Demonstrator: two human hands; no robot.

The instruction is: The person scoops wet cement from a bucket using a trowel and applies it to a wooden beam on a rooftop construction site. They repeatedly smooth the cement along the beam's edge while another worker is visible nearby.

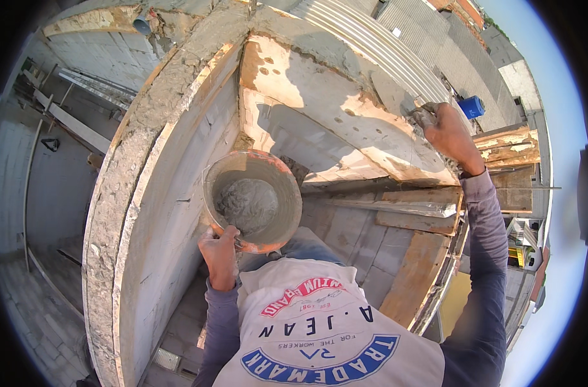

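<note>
A worker's left hand pinches the edge of a round, mortar-smeared orange bucket, thumb and fingers closed on its near rim. Wet grey mortar sits inside, the bucket standing out between a rough-topped concrete wall and a stained, sunlit wooden panel. The right hand, smudged grey, curls its fingers around what appears to be the handle of a flat grey metal trowel, whose blade lies at the panel's upper edge, near pale corrugated roofing.
</note>
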